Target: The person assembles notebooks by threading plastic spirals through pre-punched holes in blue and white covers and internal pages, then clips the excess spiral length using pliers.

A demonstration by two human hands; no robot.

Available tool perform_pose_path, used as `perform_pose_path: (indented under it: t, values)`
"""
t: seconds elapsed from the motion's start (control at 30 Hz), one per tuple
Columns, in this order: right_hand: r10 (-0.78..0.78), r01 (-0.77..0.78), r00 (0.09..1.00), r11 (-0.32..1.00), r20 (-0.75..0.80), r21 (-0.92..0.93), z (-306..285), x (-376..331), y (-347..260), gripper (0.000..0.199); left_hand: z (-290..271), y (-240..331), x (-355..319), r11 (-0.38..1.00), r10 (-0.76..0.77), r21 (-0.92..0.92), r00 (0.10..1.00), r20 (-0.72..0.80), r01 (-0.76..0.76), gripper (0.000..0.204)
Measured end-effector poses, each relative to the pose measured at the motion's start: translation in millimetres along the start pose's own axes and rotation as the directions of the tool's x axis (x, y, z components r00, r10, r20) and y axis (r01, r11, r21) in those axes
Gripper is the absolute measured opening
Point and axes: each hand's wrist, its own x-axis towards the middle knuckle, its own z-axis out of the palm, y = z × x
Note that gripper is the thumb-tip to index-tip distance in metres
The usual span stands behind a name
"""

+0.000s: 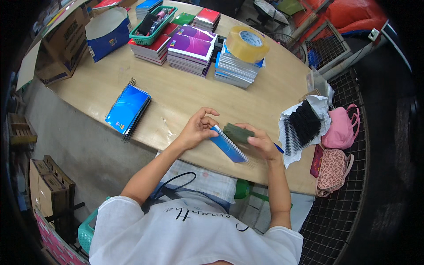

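Blue pile (128, 108) lay near the table's (181, 90) front edge; a swing of the left forearm could have knocked it off. Basket (140, 40) sat up on the red stack (149, 52), so a bump could have tipped it. Left hand (197, 129) pinched the notebook (227, 145) near its upper-left corner, thumb against index, other fingers raised; that looked a slim hold, so it could have swivelled or dropped. Notebook was tilted between both hands, by the front edge. Tape (247, 43) rested on the pale stack (236, 70) and could have slid if nudged. Right hand (260, 142) pinched a green pad (237, 133), thumb on it, exact kind unclear; pushed hard on the notebook's coil, it could have bent loops. Black coils (304, 119) lay heaped on paper (293, 152) and could have tangled if dragged. Counts, left to right: one blue pile, one basket, at least two red stacks, at least one purple stack (187, 57), one held notebook, one green pad, one pale stack, one tape roll, one coil heap, one patterned pouch (334, 170), one pink bag (341, 128). Books per stack and single coils: couldn't tell.
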Motion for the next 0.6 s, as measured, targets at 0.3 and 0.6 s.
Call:
perform_pose_path:
  t: [0.3, 0.6]
  values:
    - [-0.254, -0.068, 0.935, 0.555, -0.247, -0.829, -24.1, 17.1, 8.7, 0.059, 16.4, 10.1, 2.0, 1.000, -0.006, -0.023, 0.998, 0.056, 0.007, 0.068]
    - [-0.332, -0.553, 0.703, 0.302, -0.630, -0.776, -8.0, -100.0, 66.3, 0.057, 32.2, 39.2, -12.7, 0.995, -0.021, 0.095, 0.999, -0.041, 0.025, 0.068]
